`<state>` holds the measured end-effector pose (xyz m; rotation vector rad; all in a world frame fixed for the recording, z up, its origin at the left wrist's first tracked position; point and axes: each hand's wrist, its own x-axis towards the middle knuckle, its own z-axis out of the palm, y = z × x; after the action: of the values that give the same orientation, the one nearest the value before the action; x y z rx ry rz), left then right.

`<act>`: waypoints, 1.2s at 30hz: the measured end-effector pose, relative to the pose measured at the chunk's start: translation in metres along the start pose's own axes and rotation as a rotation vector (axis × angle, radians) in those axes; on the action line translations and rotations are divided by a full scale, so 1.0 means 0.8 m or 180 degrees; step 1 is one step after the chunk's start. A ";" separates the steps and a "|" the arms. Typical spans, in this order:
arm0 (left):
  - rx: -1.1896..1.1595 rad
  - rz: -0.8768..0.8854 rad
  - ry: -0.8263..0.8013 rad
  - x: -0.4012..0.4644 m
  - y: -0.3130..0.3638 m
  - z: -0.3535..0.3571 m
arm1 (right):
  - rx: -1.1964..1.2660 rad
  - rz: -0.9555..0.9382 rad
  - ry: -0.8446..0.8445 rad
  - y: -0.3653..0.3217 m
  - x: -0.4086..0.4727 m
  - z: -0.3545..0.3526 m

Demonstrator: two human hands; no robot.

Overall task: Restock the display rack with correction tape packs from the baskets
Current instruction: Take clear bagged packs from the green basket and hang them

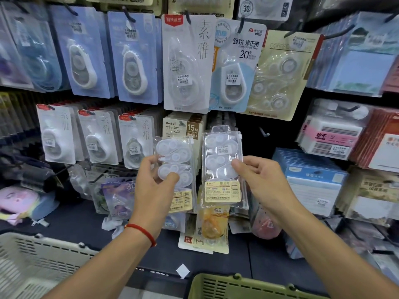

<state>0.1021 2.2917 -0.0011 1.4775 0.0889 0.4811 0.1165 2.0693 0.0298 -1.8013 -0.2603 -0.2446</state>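
Nearest the camera, the white basket point(32, 262) and green basket point(237, 285) are seen below the wrists. Above them, one clear correction tape pack point(176, 169) is pinched by the left hand point(155, 186) and another pack point(222, 167) by the right hand point(259, 178), both upright, long axis vertical. Just up and right of the right-hand pack, a bare peg point(264, 133) appears to project from the rack; the right hand is judged nearer to it.
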 end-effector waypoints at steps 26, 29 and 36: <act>-0.0347 0.0032 -0.1191 -0.010 -0.003 0.013 | -0.0485 -0.0009 -0.0464 0.007 -0.007 0.013; -0.0048 0.0092 -0.1346 -0.008 -0.008 0.010 | -0.0326 0.0071 -0.0156 0.008 -0.005 0.005; -0.0062 0.0145 -0.1317 -0.010 -0.009 0.014 | -0.0171 0.0033 -0.0164 0.009 -0.003 -0.002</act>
<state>0.1006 2.2781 -0.0084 1.5345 -0.2759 0.2042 0.1166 2.0657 0.0226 -1.8636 -0.2832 -0.1996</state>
